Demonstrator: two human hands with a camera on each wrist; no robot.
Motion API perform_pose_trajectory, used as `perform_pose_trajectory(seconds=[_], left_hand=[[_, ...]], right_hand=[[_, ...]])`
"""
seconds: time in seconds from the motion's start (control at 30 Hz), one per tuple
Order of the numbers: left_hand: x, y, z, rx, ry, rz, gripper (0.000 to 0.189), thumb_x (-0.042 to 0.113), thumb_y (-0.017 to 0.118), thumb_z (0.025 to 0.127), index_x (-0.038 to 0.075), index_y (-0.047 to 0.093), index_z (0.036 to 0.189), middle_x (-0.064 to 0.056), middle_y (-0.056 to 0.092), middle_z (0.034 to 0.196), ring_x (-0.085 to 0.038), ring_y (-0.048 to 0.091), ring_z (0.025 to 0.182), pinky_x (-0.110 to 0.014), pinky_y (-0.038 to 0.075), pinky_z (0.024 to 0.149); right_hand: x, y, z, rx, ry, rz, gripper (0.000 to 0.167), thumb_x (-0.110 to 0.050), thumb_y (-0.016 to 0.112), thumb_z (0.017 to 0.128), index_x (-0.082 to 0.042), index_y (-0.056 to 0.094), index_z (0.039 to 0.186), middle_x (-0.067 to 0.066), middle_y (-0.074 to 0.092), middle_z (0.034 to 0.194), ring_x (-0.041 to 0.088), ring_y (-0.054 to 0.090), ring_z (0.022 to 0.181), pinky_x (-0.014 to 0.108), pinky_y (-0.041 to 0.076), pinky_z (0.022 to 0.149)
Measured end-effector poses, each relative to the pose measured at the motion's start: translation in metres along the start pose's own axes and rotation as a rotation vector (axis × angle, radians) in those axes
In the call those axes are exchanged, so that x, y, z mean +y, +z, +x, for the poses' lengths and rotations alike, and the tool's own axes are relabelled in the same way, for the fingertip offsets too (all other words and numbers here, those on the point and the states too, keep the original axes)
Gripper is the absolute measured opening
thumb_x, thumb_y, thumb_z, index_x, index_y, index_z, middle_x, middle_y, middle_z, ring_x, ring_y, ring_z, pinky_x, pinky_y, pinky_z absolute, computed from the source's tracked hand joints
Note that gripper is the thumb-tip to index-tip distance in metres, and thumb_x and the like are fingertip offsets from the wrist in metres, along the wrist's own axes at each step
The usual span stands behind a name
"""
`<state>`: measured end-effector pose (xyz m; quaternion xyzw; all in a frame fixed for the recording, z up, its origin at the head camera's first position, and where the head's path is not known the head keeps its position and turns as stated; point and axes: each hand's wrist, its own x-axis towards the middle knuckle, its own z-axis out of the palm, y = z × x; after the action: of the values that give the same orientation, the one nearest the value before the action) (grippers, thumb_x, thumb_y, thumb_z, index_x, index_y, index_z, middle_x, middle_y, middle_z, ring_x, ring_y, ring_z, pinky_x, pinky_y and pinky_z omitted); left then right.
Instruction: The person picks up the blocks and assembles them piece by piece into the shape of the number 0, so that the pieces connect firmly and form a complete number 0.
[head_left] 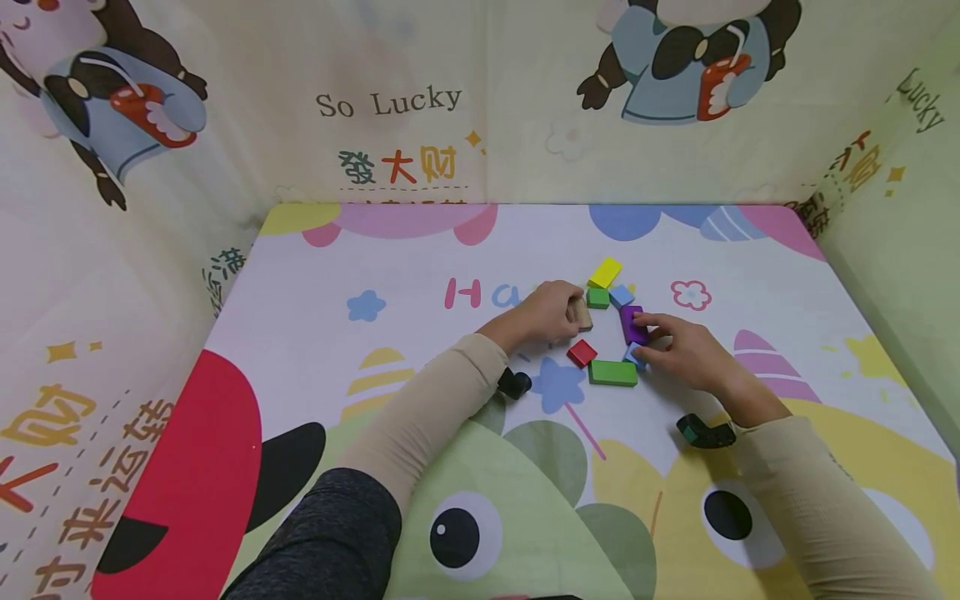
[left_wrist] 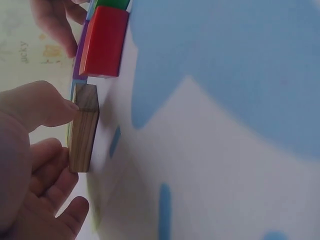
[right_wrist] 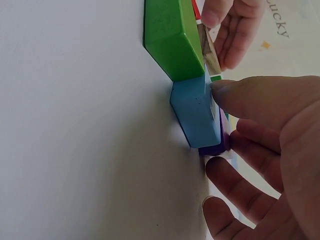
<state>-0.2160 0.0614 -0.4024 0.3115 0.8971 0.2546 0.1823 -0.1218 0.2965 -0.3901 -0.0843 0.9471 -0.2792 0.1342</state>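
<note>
Several colored blocks form a rough ring on the table. At its left side my left hand (head_left: 549, 310) pinches a bare wooden block (left_wrist: 85, 135) between thumb and fingers. My right hand (head_left: 688, 354) lies at the ring's right side. Its thumb touches a light blue block (right_wrist: 192, 112), while its fingers rest against the purple block (head_left: 632, 323). A long green block (head_left: 612, 373) and a tilted red block (head_left: 582, 353) make up the near side. Along the far side are a small green block (head_left: 597, 298), another blue block (head_left: 622, 296) and a yellow block (head_left: 604, 272).
The table (head_left: 420, 308) wears a white cover printed with cartoon figures. Pale patterned cloth (head_left: 525, 150) rises behind it and at both sides. A dark device (head_left: 705, 432) sits at the right wrist and another (head_left: 514, 383) at the left.
</note>
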Motion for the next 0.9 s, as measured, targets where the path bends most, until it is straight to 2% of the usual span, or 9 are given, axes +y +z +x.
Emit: perform_pose_trajectory(seconds=[0.33,0.6,0.9], left_hand=[[-0.0009,0.0018,-0.0016,0.052,-0.020,0.062,0.065,0.031,0.070,0.094,0.002,0.046,0.147,-0.011,0.046,0.148,-0.023,0.043,0.131,-0.028,0.035,0.108],[-0.0027,-0.0011,-0.0010,0.013,-0.020,0.052,0.060,0.027,0.068,0.095,0.002,0.048,0.146,-0.010,0.051,0.141,-0.019,0.047,0.120,-0.026,0.039,0.103],[-0.0041,-0.0036,-0.0006,-0.009,0.005,0.066,0.059,0.024,0.069,0.095,0.002,0.049,0.145,-0.010,0.052,0.141,-0.019,0.047,0.122,-0.026,0.037,0.105]], right_hand=[[0.0006,0.0001,0.0006,0.002,-0.001,-0.001,0.059,-0.021,0.071,0.094,0.000,0.048,0.144,0.028,0.059,0.122,0.041,0.058,0.107,0.055,0.049,0.091],[-0.0003,-0.0001,0.0013,-0.005,0.001,-0.004,0.060,-0.021,0.070,0.094,0.000,0.047,0.145,0.029,0.059,0.123,0.043,0.058,0.109,0.055,0.049,0.091],[-0.0008,-0.0002,0.0007,-0.006,0.014,-0.007,0.059,-0.022,0.070,0.094,0.000,0.047,0.145,0.029,0.059,0.123,0.042,0.058,0.108,0.055,0.049,0.091]])
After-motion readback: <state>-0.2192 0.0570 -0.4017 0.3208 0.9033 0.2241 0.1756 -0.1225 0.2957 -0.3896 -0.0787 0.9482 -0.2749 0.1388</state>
